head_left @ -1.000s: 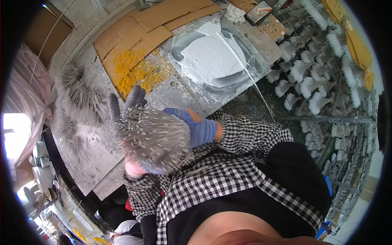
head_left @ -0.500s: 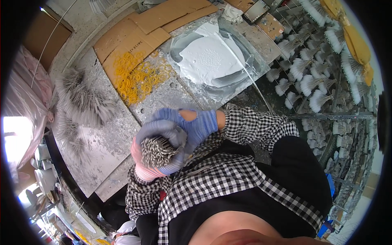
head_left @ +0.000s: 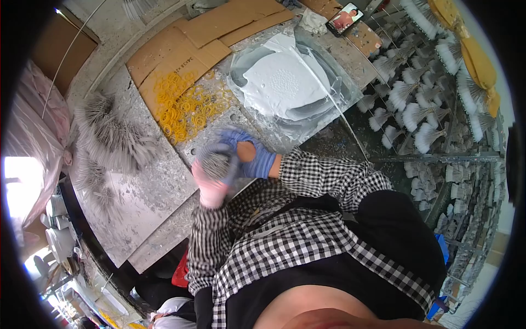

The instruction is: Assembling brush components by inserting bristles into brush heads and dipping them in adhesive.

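Both my hands are wrapped round a tight bundle of thin grey strands (head_left: 216, 165) in front of my chest, over the table's near edge. My left hand (head_left: 210, 189), in a pink and grey knit glove, closes round its left and near side. My right hand (head_left: 256, 160), in a blue striped glove with a bare patch on the back, curls round the far right side. Motion smears the fingers and the bundle's end. The bundle's lower part is hidden by the gloves.
Yellow rubber bands (head_left: 183, 107) lie beyond my hands, partly on cardboard (head_left: 164, 55). White paste (head_left: 282, 79) with a thin rod across it fills a plastic-lined area. Loose grey strand bundles (head_left: 115, 137) lie left. A phone (head_left: 345, 19) lies far right; racks of fanned white bundles (head_left: 416, 109) stand right.
Both hands and the bundle have moved away from my body, up toward the rubber bands. The bundle's end is now blurred. The phone's screen, dark before, now shows a picture.
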`<state>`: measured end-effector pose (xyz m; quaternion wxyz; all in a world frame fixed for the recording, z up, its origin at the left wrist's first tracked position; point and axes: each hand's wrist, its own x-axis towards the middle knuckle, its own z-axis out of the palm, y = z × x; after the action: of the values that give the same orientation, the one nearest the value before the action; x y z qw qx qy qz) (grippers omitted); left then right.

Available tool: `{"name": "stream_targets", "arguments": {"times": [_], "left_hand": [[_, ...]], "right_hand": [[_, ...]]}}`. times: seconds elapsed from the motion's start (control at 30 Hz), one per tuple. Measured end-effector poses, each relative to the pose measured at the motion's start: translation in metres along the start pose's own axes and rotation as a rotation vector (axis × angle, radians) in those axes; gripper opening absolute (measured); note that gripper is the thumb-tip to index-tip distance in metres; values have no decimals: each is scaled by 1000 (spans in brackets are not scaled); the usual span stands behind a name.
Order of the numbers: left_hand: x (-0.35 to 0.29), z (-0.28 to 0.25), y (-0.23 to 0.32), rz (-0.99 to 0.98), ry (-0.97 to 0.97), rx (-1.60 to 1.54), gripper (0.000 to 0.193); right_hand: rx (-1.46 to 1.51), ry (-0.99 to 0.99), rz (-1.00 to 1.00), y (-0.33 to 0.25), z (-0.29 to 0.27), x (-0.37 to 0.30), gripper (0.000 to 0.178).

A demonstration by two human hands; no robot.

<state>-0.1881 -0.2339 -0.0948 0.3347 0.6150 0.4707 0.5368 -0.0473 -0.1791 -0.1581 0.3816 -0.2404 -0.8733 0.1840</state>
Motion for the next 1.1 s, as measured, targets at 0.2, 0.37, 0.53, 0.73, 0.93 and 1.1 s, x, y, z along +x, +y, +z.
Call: {"name": "stream_targets", "arguments": {"times": [0.2,0.37,0.53,0.73,0.93,1.1], "left_hand": [[3,-12,27,-147,-10,-625,18],[-19,-10,42,-111,131,-712,49],[19,-42,62,144,-250,-202,134],[-21,-26,81,-320,-473,-690,112],[-5,-22,102,130,-108,21,37],[5,-11,74,533,81,-1,35]], "right_hand": [[339,-184,140,-28,-4,15,96],[656,-166,149,-67,-32,30,69],[1122,-14,375,-67,-30,5,76],[1308,-560,409,-76,-44,-9,83],[776,-495,166,-62,-79,32,109],[242,-6,-113,-42,-26,33,105]]}}
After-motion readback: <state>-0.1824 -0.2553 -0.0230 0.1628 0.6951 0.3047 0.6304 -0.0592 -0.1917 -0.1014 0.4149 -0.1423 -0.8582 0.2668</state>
